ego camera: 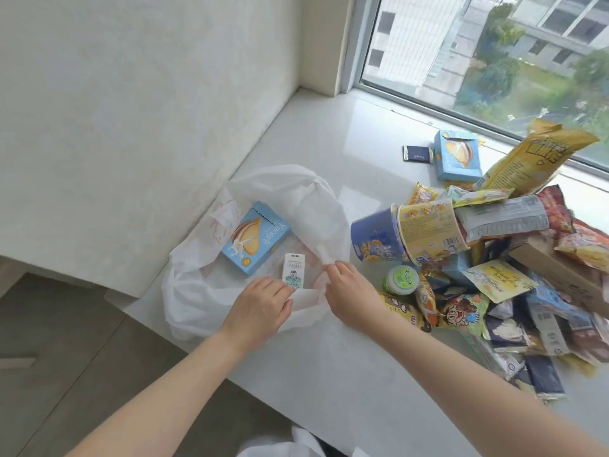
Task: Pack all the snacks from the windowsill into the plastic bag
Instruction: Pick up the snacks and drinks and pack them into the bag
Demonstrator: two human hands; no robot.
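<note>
Both hands hold the thin, crinkled white plastic bag [296,206] on the glossy windowsill [329,153]: left hand [260,303] gripping its near rim, right hand [349,291] pinching a handle; a blue carton [255,239] lies inside.

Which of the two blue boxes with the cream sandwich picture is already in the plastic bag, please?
The left blue box, lying inside the open plastic bag by a small white carton. The other box lies on the windowsill by the window.
</note>
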